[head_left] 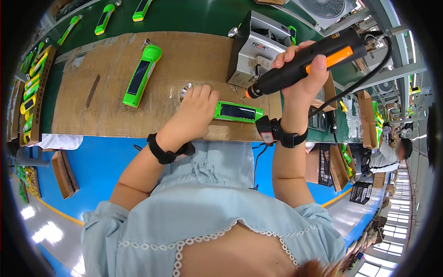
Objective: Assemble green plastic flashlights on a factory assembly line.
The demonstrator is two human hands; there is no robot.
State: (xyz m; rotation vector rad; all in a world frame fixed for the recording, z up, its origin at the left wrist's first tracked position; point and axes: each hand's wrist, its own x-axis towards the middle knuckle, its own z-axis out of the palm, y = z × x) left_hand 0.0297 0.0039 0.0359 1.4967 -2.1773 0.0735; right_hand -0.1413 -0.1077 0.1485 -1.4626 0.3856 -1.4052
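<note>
My right hand [304, 76] is wrapped round a black and orange electric screwdriver [295, 64], its orange tip pointing down and left towards the screw feeder. On the cardboard in front of me lies a green flashlight [238, 111] with a dark panel facing up. Over that flashlight's head end, my left hand [198, 108] is closed, its fingers curled down on it. A round silver reflector [186, 91] shows just beside the left fingers. Further left, another green flashlight [142, 76] lies slanted, with a small reflector [147, 43] at its head.
A grey metal screw feeder [254, 51] stands at the back of the cardboard sheet [92, 111]. Several green flashlights [105, 19] rest along the green bench behind. At the far left is a carton [45, 92] of flashlights. The screwdriver's cable [369, 78] loops down on the right.
</note>
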